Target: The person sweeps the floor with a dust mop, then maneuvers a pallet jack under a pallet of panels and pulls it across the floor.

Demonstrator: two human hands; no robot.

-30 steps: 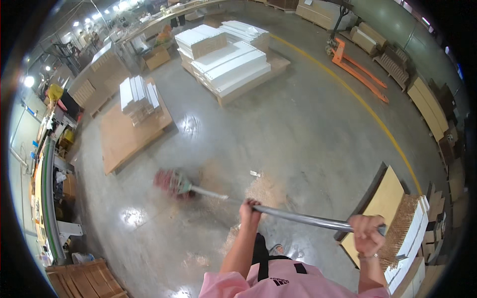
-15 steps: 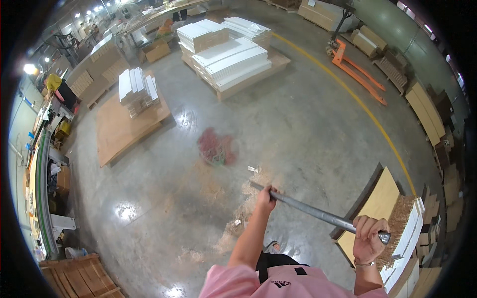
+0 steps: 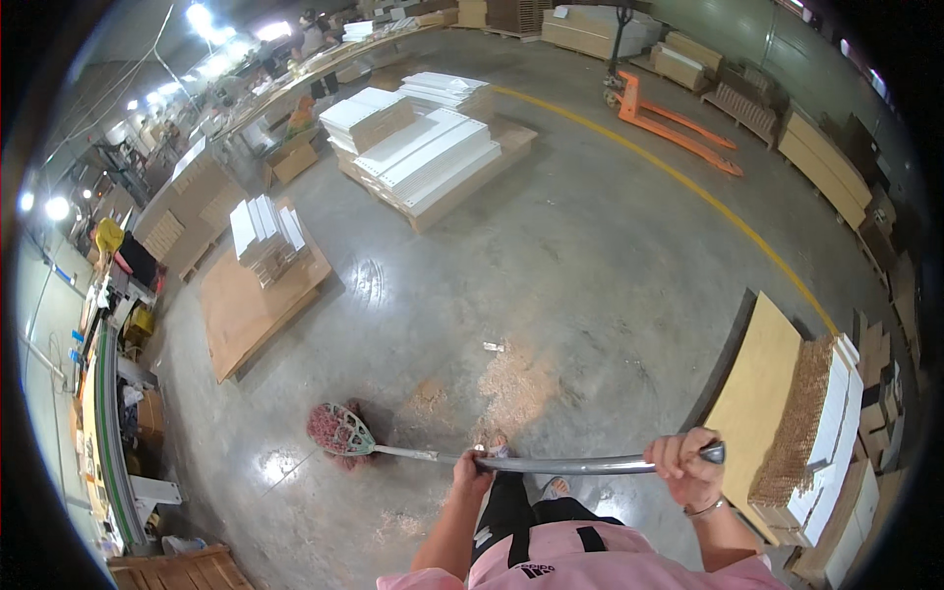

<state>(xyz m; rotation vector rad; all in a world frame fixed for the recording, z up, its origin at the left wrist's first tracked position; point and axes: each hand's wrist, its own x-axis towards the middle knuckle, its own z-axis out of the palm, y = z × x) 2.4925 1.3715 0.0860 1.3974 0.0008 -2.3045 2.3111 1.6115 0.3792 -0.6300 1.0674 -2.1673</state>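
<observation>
Both my hands grip a long grey metal handle that lies almost level across my body. My left hand (image 3: pixel 473 473) is closed round its middle, and my right hand (image 3: pixel 688 469) wraps the shaft close to its capped right end. At the left end of the handle is a broom (image 3: pixel 339 433) with shaggy red bristles under a pale green openwork frame, down at the floor to my left. Pale brown sawdust (image 3: pixel 516 377) with bits of scrap lies in a patch just ahead of my feet. A small white scrap (image 3: pixel 493 346) sits at its far edge.
Close on my right stands a stack of white-edged panels (image 3: pixel 833 457) beside a yellowish board (image 3: pixel 752 403). Ahead are a pallet of white panels (image 3: pixel 433 152) and a brown board (image 3: pixel 261 310) bearing more. An orange pallet jack (image 3: pixel 674 123) is far right; a person (image 3: pixel 123 251) bends at the left workbench.
The broom head has swung from the floor ahead of me to my left and nearer. My left hand has moved left and down; the sawdust now lies in a more compact patch.
</observation>
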